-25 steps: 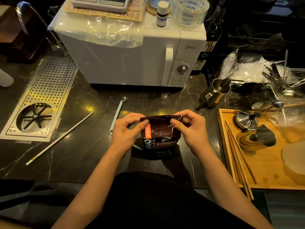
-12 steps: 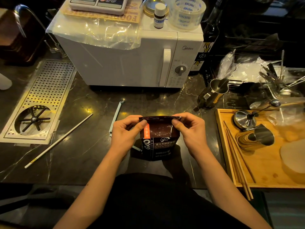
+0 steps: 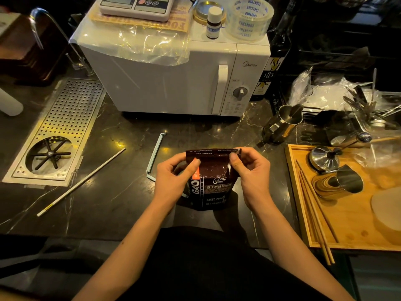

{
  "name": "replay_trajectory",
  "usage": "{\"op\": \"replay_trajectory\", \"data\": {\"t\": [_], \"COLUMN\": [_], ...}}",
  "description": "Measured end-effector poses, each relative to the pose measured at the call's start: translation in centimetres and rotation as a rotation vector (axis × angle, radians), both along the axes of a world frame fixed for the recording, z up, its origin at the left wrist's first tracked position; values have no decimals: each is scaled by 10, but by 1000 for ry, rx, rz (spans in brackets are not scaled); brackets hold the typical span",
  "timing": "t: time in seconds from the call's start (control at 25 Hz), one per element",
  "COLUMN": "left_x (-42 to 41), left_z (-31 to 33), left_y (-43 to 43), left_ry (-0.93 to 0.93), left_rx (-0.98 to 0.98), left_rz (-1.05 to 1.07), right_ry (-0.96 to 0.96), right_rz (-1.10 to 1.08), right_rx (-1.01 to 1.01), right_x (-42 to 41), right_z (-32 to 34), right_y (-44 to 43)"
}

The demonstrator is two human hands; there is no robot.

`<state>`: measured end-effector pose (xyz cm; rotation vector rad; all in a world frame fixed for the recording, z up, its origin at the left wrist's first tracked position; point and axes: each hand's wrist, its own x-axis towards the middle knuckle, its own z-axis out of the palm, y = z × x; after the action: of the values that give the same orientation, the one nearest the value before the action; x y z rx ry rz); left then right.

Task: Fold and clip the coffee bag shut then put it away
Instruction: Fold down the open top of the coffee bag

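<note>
Both hands, left hand and right hand, fingers pinching the coffee bag top, same as 1 second ago; fold barely started, clip waits left of them.

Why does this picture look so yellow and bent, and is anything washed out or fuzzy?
Head view: warm, dim light tints all yellow; the wide lens bows the microwave and the counter edge. Glare sits on the plastic sheet and the glossy coffee bag, gripped by the left hand and right hand. Far right clutter is dark and soft.
</note>
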<state>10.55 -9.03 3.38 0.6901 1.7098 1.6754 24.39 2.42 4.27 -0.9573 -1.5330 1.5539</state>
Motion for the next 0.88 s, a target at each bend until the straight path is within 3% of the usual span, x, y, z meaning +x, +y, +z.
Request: {"op": "replay_trajectory", "data": {"t": [0.32, 0.56, 0.88], "left_x": [7, 0, -40], "left_z": [3, 19, 23], "left_y": [-10, -33, -85], "left_ry": [-124, -76, -3], "left_rx": [72, 188, 203], "left_rz": [127, 256, 459], "right_ry": [40, 46, 61], "right_rz": [38, 151, 312], "right_rx": [23, 149, 154], "right_x": [-5, -26, -87], "right_z": [13, 37, 37], "right_y": [-18, -31, -67]}}
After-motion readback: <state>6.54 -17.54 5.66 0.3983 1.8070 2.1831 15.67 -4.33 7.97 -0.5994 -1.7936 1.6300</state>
